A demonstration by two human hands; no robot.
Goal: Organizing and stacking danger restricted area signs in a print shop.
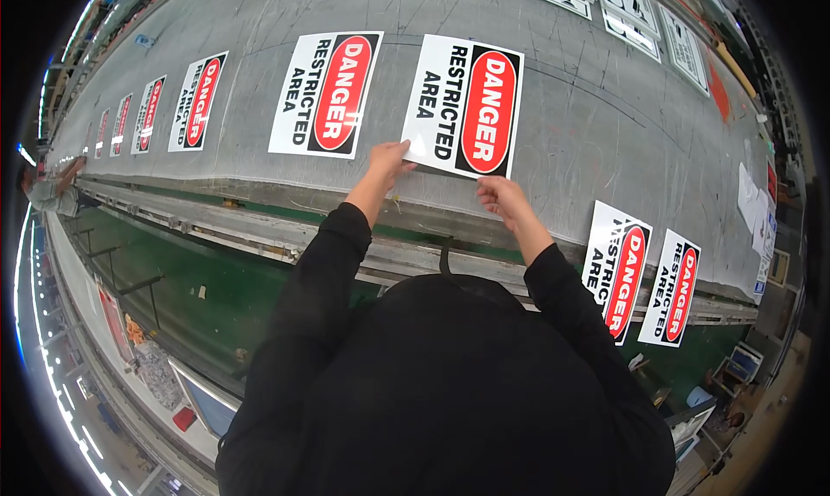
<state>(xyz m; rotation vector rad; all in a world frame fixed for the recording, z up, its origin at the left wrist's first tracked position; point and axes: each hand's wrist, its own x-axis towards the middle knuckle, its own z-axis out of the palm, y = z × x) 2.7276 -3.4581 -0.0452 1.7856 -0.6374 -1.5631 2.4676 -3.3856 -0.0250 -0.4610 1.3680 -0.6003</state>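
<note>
A white sheet sign with a red oval and black lettering point(454, 107) lies at or just above the long grey table point(557, 159). My left hand point(389, 159) grips its near left corner between thumb and fingers. At the near right corner, my right hand point(499, 198) pinches the edge. A matching sign point(326, 94) lies flat to the left, apart from the held one. Farther left, a row of similar signs point(198, 100) runs along the table. Two more such signs point(619, 269) point(671, 288) overhang the table's near edge at the right.
Black-and-white printed sheets point(629, 10) lie at the table's far right. A rail point(246, 227) runs along the near edge above a green floor point(207, 288). Another person point(55, 188) stands at the table's far left end. White papers point(752, 198) lie at the right end.
</note>
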